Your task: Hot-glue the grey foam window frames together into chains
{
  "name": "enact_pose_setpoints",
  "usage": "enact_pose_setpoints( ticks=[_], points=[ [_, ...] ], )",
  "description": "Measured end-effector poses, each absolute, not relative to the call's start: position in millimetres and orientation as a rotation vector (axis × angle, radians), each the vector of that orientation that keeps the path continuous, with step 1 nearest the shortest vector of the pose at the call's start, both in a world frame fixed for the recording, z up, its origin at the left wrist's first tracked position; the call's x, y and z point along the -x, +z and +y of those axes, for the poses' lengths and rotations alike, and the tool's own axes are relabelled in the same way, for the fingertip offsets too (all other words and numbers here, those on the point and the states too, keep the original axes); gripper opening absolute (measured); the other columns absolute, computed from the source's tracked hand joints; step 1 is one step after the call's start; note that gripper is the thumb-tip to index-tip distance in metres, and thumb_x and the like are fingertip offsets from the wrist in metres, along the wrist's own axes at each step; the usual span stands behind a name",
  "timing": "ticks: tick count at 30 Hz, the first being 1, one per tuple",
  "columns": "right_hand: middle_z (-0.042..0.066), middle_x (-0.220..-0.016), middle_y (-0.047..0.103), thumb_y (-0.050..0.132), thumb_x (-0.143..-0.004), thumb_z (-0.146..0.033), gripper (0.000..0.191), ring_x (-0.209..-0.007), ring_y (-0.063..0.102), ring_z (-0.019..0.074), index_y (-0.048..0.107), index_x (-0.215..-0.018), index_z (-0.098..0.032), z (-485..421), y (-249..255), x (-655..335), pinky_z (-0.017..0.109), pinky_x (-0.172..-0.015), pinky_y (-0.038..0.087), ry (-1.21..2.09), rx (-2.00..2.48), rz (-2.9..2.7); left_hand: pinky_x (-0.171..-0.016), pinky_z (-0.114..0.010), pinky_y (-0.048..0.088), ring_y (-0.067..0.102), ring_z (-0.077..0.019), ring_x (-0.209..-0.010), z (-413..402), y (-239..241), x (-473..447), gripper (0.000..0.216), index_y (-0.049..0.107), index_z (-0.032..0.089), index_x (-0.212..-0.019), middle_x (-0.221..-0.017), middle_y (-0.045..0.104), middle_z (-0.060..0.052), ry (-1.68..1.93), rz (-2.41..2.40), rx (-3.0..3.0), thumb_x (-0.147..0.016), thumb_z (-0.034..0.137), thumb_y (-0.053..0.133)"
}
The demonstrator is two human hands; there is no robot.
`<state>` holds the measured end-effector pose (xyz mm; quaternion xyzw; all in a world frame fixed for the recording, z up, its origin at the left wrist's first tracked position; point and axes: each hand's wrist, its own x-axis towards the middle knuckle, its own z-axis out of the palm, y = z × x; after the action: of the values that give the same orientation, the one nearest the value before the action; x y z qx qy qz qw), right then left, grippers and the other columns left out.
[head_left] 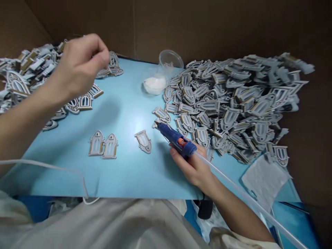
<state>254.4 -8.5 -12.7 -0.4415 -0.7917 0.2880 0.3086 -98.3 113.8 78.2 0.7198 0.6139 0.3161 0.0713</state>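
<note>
In my right hand (195, 169) is a blue hot glue gun (176, 138), its nozzle pointing up and left over the table. A long translucent glue stick (233, 186) runs out of its back end. My left hand (83, 64) is raised near the left pile, fingers curled in; whatever they may hold is hidden. On the table between the hands lies one small grey window-shaped piece (143, 141). Left of it, two more arched window pieces (103, 144) lie side by side, touching.
A large heap of window pieces (228, 107) covers the right side; another pile (33, 69) stands at the left. Two clear plastic cups (171, 58) are at the back, one with white material (155, 84). A white cable (52, 165) crosses the front left. Cardboard walls (145, 31) enclose the table.
</note>
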Motion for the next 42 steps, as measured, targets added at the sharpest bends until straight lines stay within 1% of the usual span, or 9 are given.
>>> enact_pose_setpoints(
  ticks=[5, 9, 13, 17, 21, 24, 28, 34, 42],
  points=[
    [0.004, -0.08, 0.07, 0.06, -0.107, -0.034, 0.026, -0.069, 0.063, 0.0196, 0.062, -0.084, -0.023, -4, -14, -256, 0.033, -0.064, 0.046, 0.697, 1.183, -2.079, -0.097, -0.018, 0.049, 0.052, -0.0031, -0.099, 188, 103, 39, 0.035, 0.05, 0.025, -0.085, -0.095, 0.051, 0.009, 0.951, 1.639, -2.363, -0.115, 0.035, 0.035],
    [0.005, -0.081, 0.071, 0.061, -0.107, -0.036, 0.024, -0.071, 0.064, 0.0209, 0.063, -0.086, -0.023, 0, -18, -257, 0.033, -0.065, 0.048, 0.69, 1.226, -2.026, -0.08, -0.019, 0.051, 0.065, -0.0038, -0.104, 248, 75, -12, 0.037, 0.046, 0.024, -0.078, -0.08, 0.061, 0.009, 0.739, 1.589, -2.485, -0.115, 0.028, 0.052],
    [0.005, -0.081, 0.071, 0.059, -0.108, -0.036, 0.026, -0.071, 0.064, 0.0205, 0.063, -0.087, -0.022, 4, -18, -258, 0.033, -0.065, 0.048, 0.692, 1.224, -2.034, -0.109, -0.027, 0.053, 0.069, -0.0135, -0.129, 274, 53, -34, 0.021, 0.065, 0.018, -0.083, -0.124, 0.076, 0.002, 0.599, 1.392, -2.635, -0.1, 0.008, 0.059],
    [0.005, -0.08, 0.07, 0.059, -0.109, -0.035, 0.026, -0.07, 0.063, 0.0203, 0.062, -0.086, -0.023, 3, -16, -260, 0.033, -0.065, 0.046, 0.695, 1.204, -2.073, -0.135, -0.044, 0.031, 0.039, -0.0291, -0.166, 265, 57, -35, 0.033, 0.077, 0.008, -0.111, -0.171, 0.049, 0.003, 0.549, 1.249, -2.694, -0.101, 0.018, 0.046],
    [0.004, -0.08, 0.068, 0.06, -0.109, -0.032, 0.025, -0.068, 0.061, 0.0186, 0.058, -0.085, -0.023, 0, -17, -260, 0.032, -0.064, 0.045, 0.732, 1.186, -2.083, -0.144, -0.072, -0.001, 0.012, -0.0365, -0.174, 222, 65, -23, 0.051, 0.069, 0.019, -0.144, -0.179, 0.038, 0.001, 0.497, 1.43, -2.751, -0.097, 0.036, 0.078],
    [0.002, -0.079, 0.063, 0.062, -0.107, -0.026, 0.023, -0.067, 0.058, 0.0167, 0.055, -0.085, -0.024, -1, -16, -257, 0.03, -0.062, 0.043, 0.71, 1.114, -2.09, -0.138, -0.056, 0.029, 0.041, -0.0296, -0.159, 161, 57, 3, 0.045, 0.069, 0.021, -0.146, -0.165, 0.056, -0.006, 0.474, 1.347, -2.696, -0.11, 0.042, 0.053],
    [-0.002, -0.074, 0.054, 0.063, -0.105, -0.02, 0.027, -0.063, 0.051, 0.0144, 0.048, -0.084, -0.024, -1, -15, -252, 0.028, -0.059, 0.038, 0.711, 1.055, -2.09, -0.109, -0.047, 0.053, 0.07, -0.0305, -0.121, 76, 29, 43, 0.044, 0.076, 0.02, -0.129, -0.128, 0.075, -0.01, 0.366, 1.311, -2.423, -0.106, 0.051, 0.056],
    [0.0, -0.075, 0.058, 0.06, -0.107, -0.024, 0.027, -0.065, 0.054, 0.0153, 0.049, -0.083, -0.024, -6, -18, -245, 0.029, -0.062, 0.042, 0.83, 1.1, -2.127, -0.093, -0.044, 0.058, 0.072, -0.0308, -0.104, 17, -11, 48, 0.084, 0.069, 0.016, -0.135, -0.116, 0.072, -0.009, 0.348, 1.523, -2.127, -0.076, 0.07, 0.093],
    [-0.003, -0.076, 0.052, 0.06, -0.105, -0.019, 0.025, -0.064, 0.049, 0.0131, 0.046, -0.085, -0.024, -15, -19, -236, 0.027, -0.061, 0.038, 0.898, 1.064, -2.258, -0.097, -0.047, 0.053, 0.069, -0.0343, -0.111, 9, -23, 44, 0.059, 0.071, 0.019, -0.122, -0.118, 0.073, -0.01, 0.368, 1.487, -2.197, -0.081, 0.053, 0.097]
  ],
)
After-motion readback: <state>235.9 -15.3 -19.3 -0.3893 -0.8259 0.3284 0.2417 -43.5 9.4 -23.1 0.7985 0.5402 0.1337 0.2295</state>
